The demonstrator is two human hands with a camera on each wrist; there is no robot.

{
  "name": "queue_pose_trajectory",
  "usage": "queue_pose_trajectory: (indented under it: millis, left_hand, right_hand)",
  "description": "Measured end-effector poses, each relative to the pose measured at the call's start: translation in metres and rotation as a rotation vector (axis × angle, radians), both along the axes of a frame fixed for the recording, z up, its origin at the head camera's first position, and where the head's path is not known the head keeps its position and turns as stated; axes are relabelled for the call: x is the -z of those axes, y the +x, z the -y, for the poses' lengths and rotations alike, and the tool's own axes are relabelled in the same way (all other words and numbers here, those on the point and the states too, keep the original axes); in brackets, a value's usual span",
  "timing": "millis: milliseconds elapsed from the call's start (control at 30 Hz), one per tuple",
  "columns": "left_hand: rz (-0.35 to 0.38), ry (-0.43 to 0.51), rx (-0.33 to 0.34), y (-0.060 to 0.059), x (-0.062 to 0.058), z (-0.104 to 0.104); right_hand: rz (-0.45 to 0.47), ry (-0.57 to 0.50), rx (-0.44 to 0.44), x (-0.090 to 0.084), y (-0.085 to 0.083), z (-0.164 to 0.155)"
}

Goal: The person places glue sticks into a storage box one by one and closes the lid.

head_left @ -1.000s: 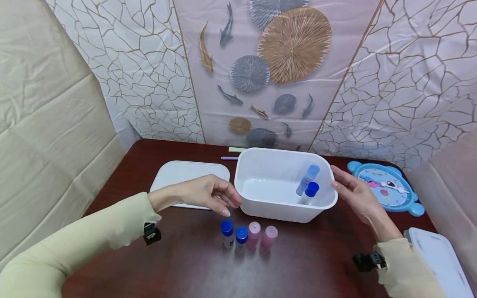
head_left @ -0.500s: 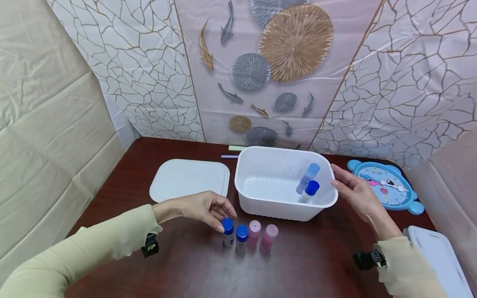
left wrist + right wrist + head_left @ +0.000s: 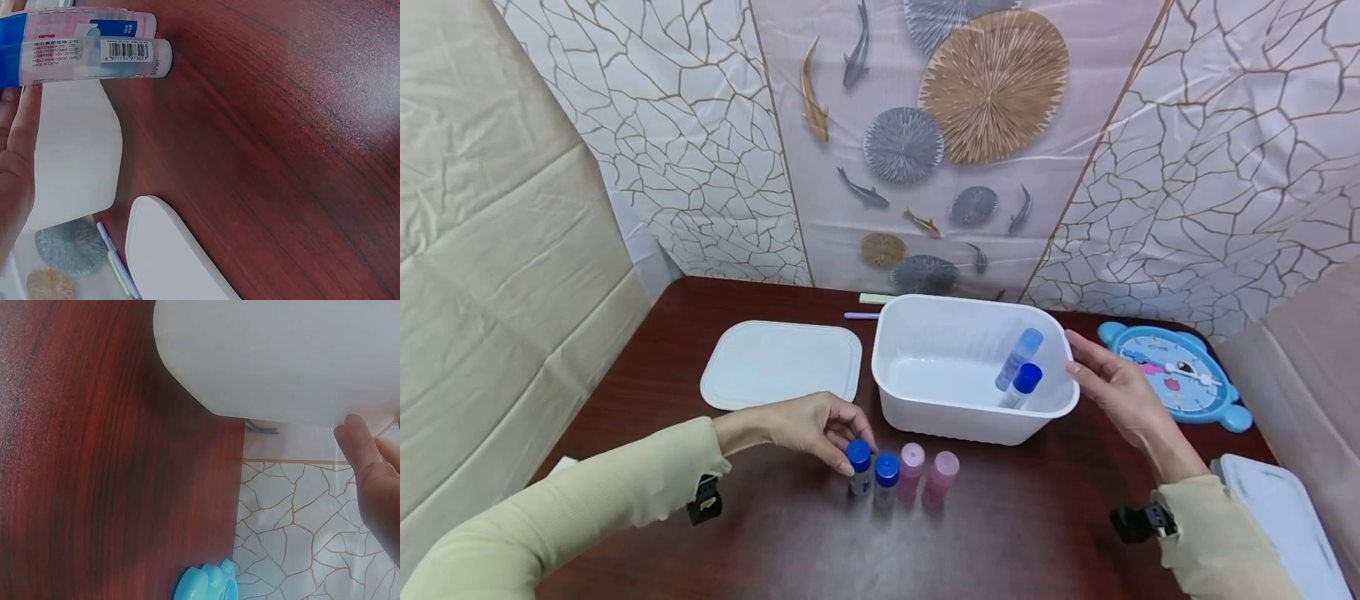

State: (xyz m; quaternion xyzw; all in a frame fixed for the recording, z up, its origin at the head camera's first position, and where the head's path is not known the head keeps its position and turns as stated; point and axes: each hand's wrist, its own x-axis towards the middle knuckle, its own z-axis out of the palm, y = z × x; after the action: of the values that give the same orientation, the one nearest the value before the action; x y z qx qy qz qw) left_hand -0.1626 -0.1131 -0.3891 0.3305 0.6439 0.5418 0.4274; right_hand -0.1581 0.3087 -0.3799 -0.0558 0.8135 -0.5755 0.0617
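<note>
Four small bottles stand in a tight row on the dark wooden worktop (image 3: 1015, 533), just in front of a white plastic tub (image 3: 925, 417): two with blue caps on the left, two pink ones (image 3: 925, 475) on the right. The left hand (image 3: 808, 425) reaches to the leftmost blue-capped bottle (image 3: 858, 467), its curled fingertips (image 3: 842, 458) at the cap; from the head view it looks like a pinch, while the left wrist view shows the bottle's labelled side beside the palm. The second blue-capped bottle (image 3: 886, 479) stands touching or almost touching it. The right hand (image 3: 1112, 387) rests with straight, relaxed fingers against the tub's right rim, holding nothing. Inside the tub, two more blue-capped bottles (image 3: 1021, 367) lean against its right wall. A flat white lid (image 3: 782, 364) lies to the left of the tub, and a blue toy clock (image 3: 1176, 375) lies to its right. Because the row is packed so closely, lifting the leftmost bottle at a slant could likely knock its neighbour over and topple the pink ones in turn; a light pinch on the smooth cap might also slip.
</note>
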Motion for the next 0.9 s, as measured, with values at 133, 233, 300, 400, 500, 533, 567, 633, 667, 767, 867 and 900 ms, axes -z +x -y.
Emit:
queue_pose_trajectory:
  millis: [133, 233, 300, 400, 500, 533, 567, 633, 667, 767, 867, 900]
  left_hand:
    - [-0.034, -0.002, 0.002, -0.002, -0.003, 0.001]
    - [-0.079, 0.006, 0.007, -0.007, -0.012, 0.003]
    - [-0.111, 0.009, 0.007, -0.011, -0.022, 0.003]
    - [-0.184, 0.006, -0.005, -0.020, -0.046, 0.002]
    - [-0.230, 0.006, -0.046, -0.031, -0.075, 0.000]
    - [-0.242, 0.014, -0.066, -0.036, -0.085, -0.002]
    - [-0.242, 0.024, -0.091, -0.040, -0.094, -0.004]
    - [-0.229, 0.055, -0.144, -0.050, -0.110, -0.010]
    - [-0.221, 0.071, -0.174, -0.055, -0.116, -0.014]
    - [-0.202, 0.111, -0.274, -0.069, -0.126, -0.032]
    - [-0.169, 0.120, -0.377, -0.081, -0.122, -0.056]
    - [-0.157, 0.119, -0.404, -0.085, -0.118, -0.064]
  right_hand:
    - [-0.002, -0.003, -0.003, 0.001, 0.000, 0.000]
    - [-0.001, -0.001, -0.003, 0.001, 0.000, -0.001]
    - [0.000, 0.002, -0.003, 0.001, 0.000, -0.001]
    - [-0.001, 0.006, -0.003, 0.001, 0.000, 0.000]
    - [-0.001, 0.014, -0.001, -0.001, 0.000, 0.000]
    - [0.000, 0.019, 0.000, -0.001, 0.000, 0.000]
    - [0.001, 0.023, 0.002, -0.002, 0.000, 0.000]
    - [0.004, 0.030, 0.006, -0.002, 0.000, 0.000]
    - [0.004, 0.032, 0.008, -0.002, 0.000, -0.001]
    - [0.003, 0.037, 0.009, -0.002, 0.001, -0.001]
    - [-0.001, 0.035, 0.008, -0.002, 0.001, 0.000]
    - [-0.002, 0.031, 0.008, -0.001, 0.002, 0.000]
